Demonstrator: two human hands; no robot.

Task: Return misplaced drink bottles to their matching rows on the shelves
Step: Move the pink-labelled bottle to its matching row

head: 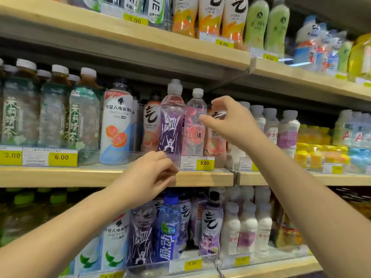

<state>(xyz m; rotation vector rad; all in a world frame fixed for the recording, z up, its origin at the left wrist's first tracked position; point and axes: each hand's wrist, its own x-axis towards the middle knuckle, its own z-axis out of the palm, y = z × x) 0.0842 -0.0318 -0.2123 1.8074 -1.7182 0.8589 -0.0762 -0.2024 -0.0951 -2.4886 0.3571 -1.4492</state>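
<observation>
On the middle shelf, purple-label bottle stands upright in the peach row; left hand grip closed around its base. Right hand open beside pink-label bottle.

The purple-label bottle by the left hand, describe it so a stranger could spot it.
Look at the middle shelf, above the yellow 5.00 tag. The purple-label bottle stands between peach-coloured bottles, left hand at its base. Only it there has a purple label with a white figure.

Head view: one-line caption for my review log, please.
Left hand grips the base of a purple-labelled bottle on the middle shelf; right hand reaches open toward neighbouring pink bottles.
</observation>
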